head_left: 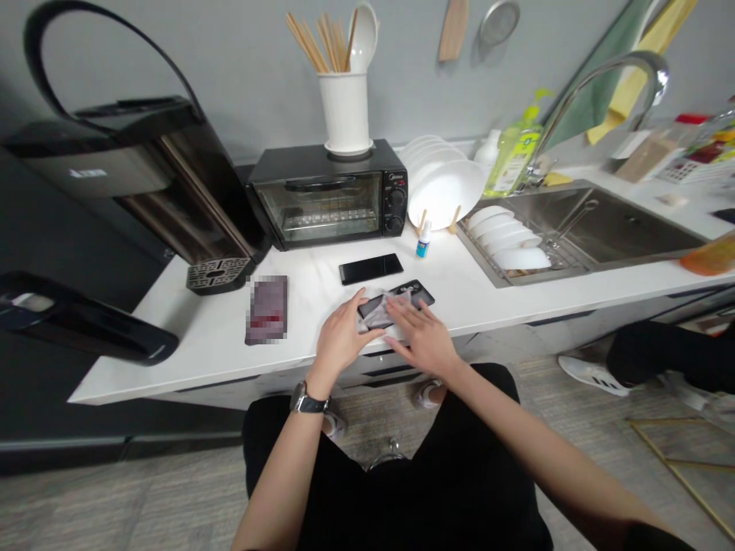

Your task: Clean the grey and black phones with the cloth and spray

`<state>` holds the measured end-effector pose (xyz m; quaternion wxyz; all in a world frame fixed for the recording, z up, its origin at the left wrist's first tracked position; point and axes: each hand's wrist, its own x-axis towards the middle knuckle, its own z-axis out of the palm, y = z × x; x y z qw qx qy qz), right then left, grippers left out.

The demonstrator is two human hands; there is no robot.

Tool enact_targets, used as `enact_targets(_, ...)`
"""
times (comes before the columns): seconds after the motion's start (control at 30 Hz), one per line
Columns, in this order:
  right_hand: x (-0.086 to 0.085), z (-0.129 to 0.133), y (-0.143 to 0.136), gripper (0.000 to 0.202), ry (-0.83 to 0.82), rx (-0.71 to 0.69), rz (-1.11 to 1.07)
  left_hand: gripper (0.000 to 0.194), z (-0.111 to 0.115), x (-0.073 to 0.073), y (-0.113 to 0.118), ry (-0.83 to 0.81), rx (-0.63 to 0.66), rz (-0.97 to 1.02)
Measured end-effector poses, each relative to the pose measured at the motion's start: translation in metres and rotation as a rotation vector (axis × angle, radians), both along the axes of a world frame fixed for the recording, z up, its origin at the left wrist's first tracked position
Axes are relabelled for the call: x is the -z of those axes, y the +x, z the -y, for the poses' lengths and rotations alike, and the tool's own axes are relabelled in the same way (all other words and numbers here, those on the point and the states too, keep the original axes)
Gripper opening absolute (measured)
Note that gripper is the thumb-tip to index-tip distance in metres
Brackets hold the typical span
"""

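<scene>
A dark phone lies back up near the counter's front edge, its camera lenses at the right end. My left hand grips its left end, thumb at the near edge and fingers at the far side. With the fingertips of my right hand, I press a thin greyish wipe onto the phone's back. Just behind lies another phone, its black screen facing up. A small white spray bottle with a blue label stands upright to the right of that phone. Part of the wipe is hidden under my right fingers.
A pixelated dark pouch-like item lies on the left of the white counter. A toaster oven, a tall black appliance and racked plates stand behind. The sink holds bowls at right.
</scene>
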<state>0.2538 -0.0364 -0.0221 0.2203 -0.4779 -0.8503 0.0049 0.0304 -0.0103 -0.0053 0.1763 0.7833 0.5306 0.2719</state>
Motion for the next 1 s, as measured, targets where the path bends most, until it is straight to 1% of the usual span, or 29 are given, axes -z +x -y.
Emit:
enact_targets(0.07,0.0,-0.008,0.021,0.069,0.014,0.122,-0.003,0.094,0.0,0.0,0.002,0.012,-0.013,-0.003)
enact_targets(0.1,0.0,-0.01,0.025,0.071,0.019,0.17,-0.013,0.094,0.0,0.0,0.002,0.016,-0.012,-0.004)
enact_targets(0.13,0.001,-0.01,0.022,0.072,0.018,0.187,-0.025,0.094,0.0,0.0,0.003,0.019,-0.01,-0.003)
enact_targets(0.2,0.002,-0.005,0.0,0.073,0.006,0.129,-0.059,0.092,0.0,0.002,0.002,0.012,0.002,-0.005)
enact_targets(0.27,0.001,0.002,-0.028,0.073,-0.031,-0.028,-0.087,0.087,0.0,0.003,-0.001,-0.01,0.004,-0.014)
enact_targets(0.3,0.0,0.004,-0.037,0.073,-0.045,-0.084,-0.098,0.085,0.0,0.003,-0.002,-0.02,0.0,-0.019)
enact_targets(0.33,-0.002,0.005,-0.039,0.07,-0.057,-0.134,-0.095,0.084,0.0,0.004,-0.003,-0.025,-0.003,-0.022)
enact_targets(0.37,-0.003,0.004,-0.035,0.067,-0.06,-0.158,-0.09,0.083,0.0,0.004,-0.004,-0.023,-0.006,-0.019)
enact_targets(0.4,-0.004,0.001,-0.024,0.062,-0.059,-0.159,-0.082,0.084,0.001,0.004,-0.005,-0.015,-0.009,-0.013)
enact_targets(0.43,-0.004,-0.002,-0.008,0.058,-0.056,-0.135,-0.076,0.085,0.001,0.004,-0.005,-0.005,-0.01,-0.006)
enact_targets(0.5,-0.001,-0.008,0.03,0.054,-0.043,0.001,-0.12,0.084,0.001,0.003,-0.005,0.014,-0.011,-0.003)
enact_targets(0.57,0.003,-0.013,0.063,0.048,-0.074,0.146,-0.249,0.075,0.003,0.003,-0.004,0.036,-0.002,-0.028)
enact_targets(0.6,0.005,-0.014,0.073,0.042,-0.096,0.212,-0.339,0.067,0.004,0.002,-0.004,0.052,0.013,-0.045)
enact_targets(0.67,0.006,-0.017,0.081,0.034,-0.105,0.324,-0.553,0.05,0.006,-0.001,-0.004,0.093,0.051,-0.082)
enact_targets(0.73,0.002,-0.022,0.076,0.036,-0.037,0.425,-0.745,0.038,0.006,-0.007,-0.004,0.122,0.065,-0.119)
enact_targets(0.8,-0.006,-0.03,0.066,0.038,0.047,0.49,-0.854,0.034,0.002,-0.014,-0.003,0.128,0.004,-0.157)
enact_targets(0.87,-0.015,-0.038,0.057,0.039,0.047,0.484,-0.84,0.036,-0.007,-0.019,-0.001,0.127,-0.092,-0.187)
enact_targets(0.93,-0.019,-0.045,0.05,0.041,-0.02,0.404,-0.659,0.038,-0.019,-0.022,0.002,0.123,-0.149,-0.219)
enact_targets(1.0,-0.019,-0.048,0.044,0.037,-0.076,0.3,-0.427,0.036,-0.027,-0.021,0.005,0.106,-0.16,-0.28)
